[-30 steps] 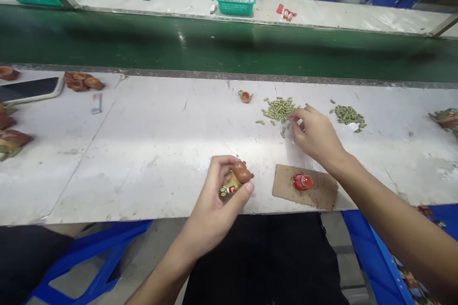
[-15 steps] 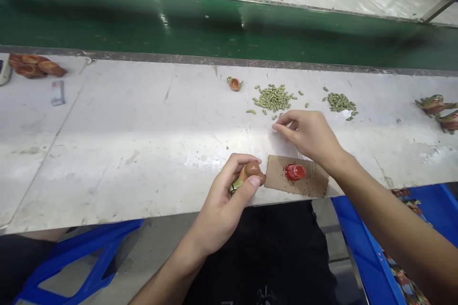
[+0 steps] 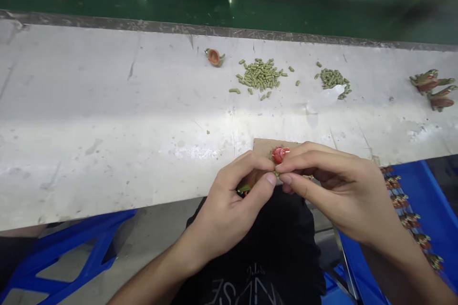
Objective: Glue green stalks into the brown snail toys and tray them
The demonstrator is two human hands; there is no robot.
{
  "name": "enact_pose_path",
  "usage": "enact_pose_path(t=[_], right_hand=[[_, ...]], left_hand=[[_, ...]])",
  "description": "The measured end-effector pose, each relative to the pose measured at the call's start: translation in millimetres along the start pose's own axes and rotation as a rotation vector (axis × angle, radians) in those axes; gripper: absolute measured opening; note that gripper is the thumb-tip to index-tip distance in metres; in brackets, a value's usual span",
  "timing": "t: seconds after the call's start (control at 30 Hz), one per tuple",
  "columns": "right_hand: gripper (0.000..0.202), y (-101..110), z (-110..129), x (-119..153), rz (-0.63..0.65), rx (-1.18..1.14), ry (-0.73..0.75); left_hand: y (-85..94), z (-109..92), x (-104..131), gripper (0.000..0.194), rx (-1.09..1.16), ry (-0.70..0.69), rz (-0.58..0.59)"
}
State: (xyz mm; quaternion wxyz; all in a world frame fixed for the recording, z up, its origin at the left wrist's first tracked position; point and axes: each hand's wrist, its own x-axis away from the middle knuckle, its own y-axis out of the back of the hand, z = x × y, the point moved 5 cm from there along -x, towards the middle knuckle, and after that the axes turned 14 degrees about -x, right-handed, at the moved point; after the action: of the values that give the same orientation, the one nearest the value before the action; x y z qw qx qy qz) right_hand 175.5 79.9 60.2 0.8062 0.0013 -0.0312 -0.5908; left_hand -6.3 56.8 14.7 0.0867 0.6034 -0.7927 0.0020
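My left hand [image 3: 239, 195] is closed around a small painted green and brown figurine [image 3: 244, 188], mostly hidden by the fingers. My right hand [image 3: 336, 186] pinches a tiny green piece [image 3: 276, 173] between thumb and forefinger, against or very close to the figurine; contact is hard to make out. Just behind the fingertips, a red cap-like holder with a wet shine [image 3: 279, 154] sits on a piece of cardboard [image 3: 262, 145], partly covered by my right hand. Farther back lies a pile of short green pieces [image 3: 263, 75], with a smaller green pile [image 3: 332, 77] to its right.
A small part with a brown hollow [image 3: 214, 57] lies left of the piles. A translucent bottle [image 3: 324, 99] lies near the smaller pile. Green-brown figures [image 3: 429, 83] rest far right. A blue crate [image 3: 418, 176] holds rows of painted pieces below; a blue stool [image 3: 89, 243] stands lower left.
My right hand has come from beside the large pile down to my left hand, with a green piece in its pinch. The view has tilted downward.
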Motion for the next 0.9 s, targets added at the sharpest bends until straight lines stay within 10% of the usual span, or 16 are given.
enact_pose_path(t=[0.23, 0.5, 0.9], right_hand=[[0.004, 5.3, -12.3, 12.4, -0.160, -0.216, -0.123], [0.015, 22.2, -9.2, 14.5, -0.208, 0.593, 0.221], [0.024, 19.0, -16.2, 22.8, -0.111, 0.723, 0.302]], left_hand=[[-9.5, -0.3, 5.7, 0.005, -0.005, -0.042, -0.061], [1.6, 24.6, 20.3, 0.012, -0.034, 0.141, -0.071], [-2.7, 20.1, 14.5, 0.008, -0.028, 0.103, -0.074]])
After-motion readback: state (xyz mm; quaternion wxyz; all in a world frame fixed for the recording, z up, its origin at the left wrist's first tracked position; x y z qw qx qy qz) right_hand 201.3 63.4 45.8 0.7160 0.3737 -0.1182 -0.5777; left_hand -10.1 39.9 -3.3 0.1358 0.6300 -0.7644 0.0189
